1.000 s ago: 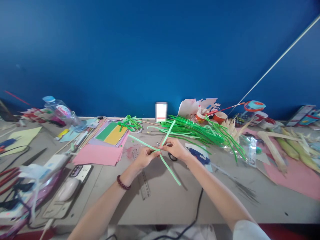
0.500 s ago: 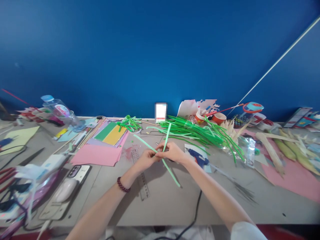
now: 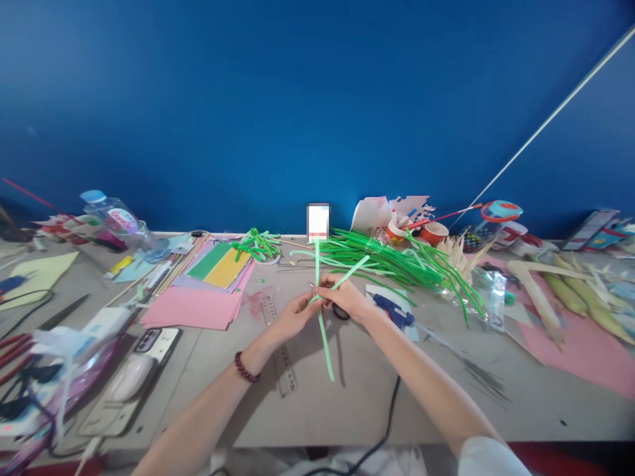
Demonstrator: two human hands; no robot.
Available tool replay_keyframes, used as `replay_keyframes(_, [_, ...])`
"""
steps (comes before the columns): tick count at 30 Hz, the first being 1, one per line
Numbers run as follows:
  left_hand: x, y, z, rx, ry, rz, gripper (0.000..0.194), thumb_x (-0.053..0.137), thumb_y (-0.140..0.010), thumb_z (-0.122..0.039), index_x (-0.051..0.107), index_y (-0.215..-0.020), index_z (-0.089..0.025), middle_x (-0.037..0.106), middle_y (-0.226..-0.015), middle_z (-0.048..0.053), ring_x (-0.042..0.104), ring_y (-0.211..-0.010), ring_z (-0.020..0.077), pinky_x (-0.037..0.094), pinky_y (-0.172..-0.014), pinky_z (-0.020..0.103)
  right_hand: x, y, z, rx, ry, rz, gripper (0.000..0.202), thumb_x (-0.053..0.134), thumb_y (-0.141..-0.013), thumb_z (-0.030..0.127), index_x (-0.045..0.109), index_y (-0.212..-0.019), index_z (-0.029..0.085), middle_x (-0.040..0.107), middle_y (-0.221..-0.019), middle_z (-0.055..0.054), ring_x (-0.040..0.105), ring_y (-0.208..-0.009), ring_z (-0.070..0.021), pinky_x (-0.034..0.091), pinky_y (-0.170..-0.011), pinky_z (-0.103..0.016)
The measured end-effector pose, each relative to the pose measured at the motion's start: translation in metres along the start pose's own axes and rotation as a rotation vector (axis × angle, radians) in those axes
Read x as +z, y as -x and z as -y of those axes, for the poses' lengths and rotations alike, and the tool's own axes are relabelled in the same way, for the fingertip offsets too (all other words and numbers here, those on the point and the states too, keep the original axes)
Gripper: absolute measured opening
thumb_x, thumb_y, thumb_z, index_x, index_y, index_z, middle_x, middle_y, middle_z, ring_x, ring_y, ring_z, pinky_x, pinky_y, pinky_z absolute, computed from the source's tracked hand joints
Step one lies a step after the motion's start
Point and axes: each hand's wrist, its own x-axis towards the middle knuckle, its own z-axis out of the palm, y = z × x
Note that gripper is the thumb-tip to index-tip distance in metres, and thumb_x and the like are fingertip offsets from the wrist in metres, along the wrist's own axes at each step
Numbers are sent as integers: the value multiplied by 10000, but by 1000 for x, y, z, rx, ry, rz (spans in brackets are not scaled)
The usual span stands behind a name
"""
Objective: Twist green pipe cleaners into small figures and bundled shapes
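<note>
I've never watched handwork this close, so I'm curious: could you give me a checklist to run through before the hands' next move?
1. Left hand gripping the thin, pale green fuzzy stems near their crossing: ok.
2. Right hand pinching the stems there too: ok.
3. Stems securely fastened to each other: cannot tell; the fingers cover the crossing.
4. Blue glue gun lying on the grey tabletop, in neither hand: ok.
5. Glue gun cool: cannot tell from pictures.
6. Long, clear plastic ruler fully visible: not ok; the left hand hides part of it.
</note>
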Motion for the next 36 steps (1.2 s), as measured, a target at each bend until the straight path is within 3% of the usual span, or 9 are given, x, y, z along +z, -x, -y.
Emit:
replay_keyframes(3, [0, 0, 3, -1, -7, 9, 390, 537, -804, -519, 637, -839, -143, 545, -625, 2, 307, -476, 81, 212, -443, 220, -2, -1, -2, 5, 9, 8, 341, 757, -594, 423, 552, -674, 163, 536, -558, 48, 459, -442, -64, 379, -448, -215])
replay_keyframes(7, [2, 0, 0, -21, 19, -36, 434, 540, -781, -566, 638, -799, -143, 468, -535, -29, 286, -458, 81, 194, -448, 224, -5, -4, -6, 2, 22, -14, 338, 762, -587, 415, 565, -674, 155, 561, -568, 34, 490, -467, -76, 396, -466, -219])
replay_keyframes(15, [-1, 3, -3, 67, -88, -129, 426, 523, -805, -533, 575, -627, -149, 450, -541, -25, 327, -508, 92, 230, -499, 234, 0, -7, -13, -18, 6, -109, 342, 742, -596, 433, 534, -668, 172, 551, -536, 37, 491, -465, -88, 399, -463, -230])
replay_keyframes(23, [2, 6, -9, 77, -37, -136, 424, 513, -806, -543, 570, -674, -144, 446, -554, -30, 300, -500, 80, 222, -492, 231, 6, -6, -10, -19, -90, -168, 372, 759, -563, 448, 551, -682, 164, 522, -530, 46, 484, -484, -90, 383, -462, -230])
replay_keyframes(26, [3, 6, -8, 8, 49, -110, 415, 537, -786, -545, 558, -682, -144, 501, -551, -19, 317, -474, 70, 214, -469, 220, 2, -2, -3, -8, -84, -138, 342, 770, -564, 410, 568, -683, 162, 532, -554, 40, 495, -503, -93, 382, -466, -228])
replay_keyframes(31, [4, 3, -2, -109, 215, 16, 462, 503, -780, -592, 589, -816, -139, 636, -646, 48, 471, -475, 94, 225, -419, 207, -8, 3, 3, 30, -51, -19, 295, 767, -597, 368, 598, -715, 156, 553, -565, 39, 482, -491, -79, 370, -483, -224])
replay_keyframes(36, [6, 4, -4, -106, 159, 21, 416, 601, -746, -546, 581, -824, -137, 645, -632, 33, 423, -436, 62, 217, -417, 194, -10, 3, 1, 26, -81, 3, 268, 752, -634, 352, 617, -751, 152, 567, -589, 38, 460, -485, -66, 358, -502, -223])
